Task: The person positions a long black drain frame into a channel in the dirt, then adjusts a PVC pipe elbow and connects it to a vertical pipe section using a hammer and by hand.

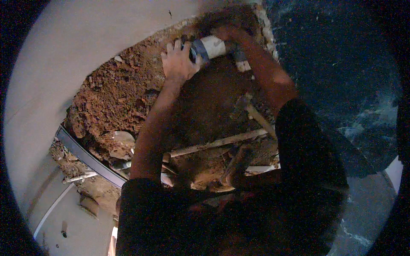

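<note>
A short white pipe [213,47] with a blue-grey collar [199,50] at its left end lies at the far side of a dug-out hollow. My left hand [177,62] is at that end, fingers spread, the collar's dark opening between thumb and forefinger. Beyond the pipe's right end, my right hand [230,35] reaches into shadow. It looks dim and smeared, and its fingers are too unclear to show a grip. Below it, another pale pipe piece or fitting [243,65] shows beside the forearm.
Loose reddish soil [115,89] banks up on the left, below a pale floor slab [106,34]. A wooden strip [218,143] crosses the hollow nearer me, with a stick-like handle [260,120] beside it. A metal strip [85,155] edges the left. Dark blue sheeting [329,68] covers the right.
</note>
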Demonstrator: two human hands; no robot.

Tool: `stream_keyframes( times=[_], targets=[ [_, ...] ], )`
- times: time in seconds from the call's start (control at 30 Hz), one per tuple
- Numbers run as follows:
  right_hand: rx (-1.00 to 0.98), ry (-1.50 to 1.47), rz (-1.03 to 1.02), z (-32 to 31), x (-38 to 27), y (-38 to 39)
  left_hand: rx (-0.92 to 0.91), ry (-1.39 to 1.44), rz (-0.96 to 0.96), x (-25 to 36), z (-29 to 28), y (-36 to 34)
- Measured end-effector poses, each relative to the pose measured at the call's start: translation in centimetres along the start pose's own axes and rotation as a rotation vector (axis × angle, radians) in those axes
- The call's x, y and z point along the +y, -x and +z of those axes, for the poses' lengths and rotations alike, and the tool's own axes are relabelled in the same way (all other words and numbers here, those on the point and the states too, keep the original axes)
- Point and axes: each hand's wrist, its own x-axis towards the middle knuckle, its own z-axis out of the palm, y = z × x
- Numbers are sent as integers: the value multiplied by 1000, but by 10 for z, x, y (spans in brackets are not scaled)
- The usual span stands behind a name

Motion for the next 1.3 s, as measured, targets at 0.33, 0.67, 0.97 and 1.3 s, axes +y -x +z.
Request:
stream_keyframes(
  times=[0.33, 0.67, 0.97, 1.3],
  targets=[
    [194, 359, -76, -88, -94, 147, 113, 157, 16, -12, 2, 13],
    [303, -206, 138, -67, -193, 435, 381, 507, 16, -25, 40, 4],
    [600, -624, 164, 36, -208, 474, 502, 587, 276, -85, 84, 8],
    [608, -525, 155, 38, -216, 482, 172, 708, -93, -85, 70, 26]
  ],
)
